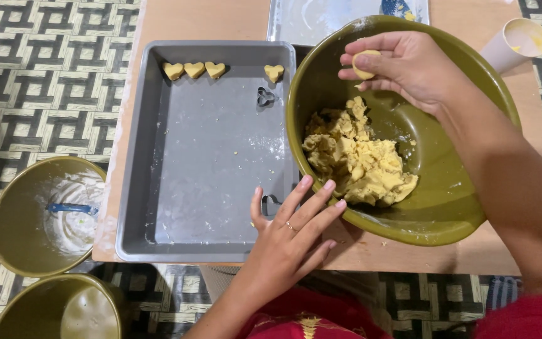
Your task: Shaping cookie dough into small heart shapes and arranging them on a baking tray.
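My right hand (403, 66) hovers over the olive-green bowl (446, 213) and pinches a small ball of yellow dough (365, 63) in its fingers. A crumbly heap of dough (359, 160) lies in the bowl's bottom. My left hand (290, 232) rests flat with fingers spread on the near right corner of the grey baking tray (208, 157), touching the bowl's rim; a heart-shaped cutter (271, 204) lies by its thumb. Several heart-shaped dough pieces (194, 69) line the tray's far edge, another heart piece (274, 72) sits apart, with a second metal cutter (265, 96) just below it.
The tray and bowl sit on a small wooden table (409, 257) above a patterned floor. Two more olive bowls stand on the floor at left: one bowl (14, 220) with white residue and a blue utensil, another bowl (51, 311) below. A white cup (515, 41) stands far right.
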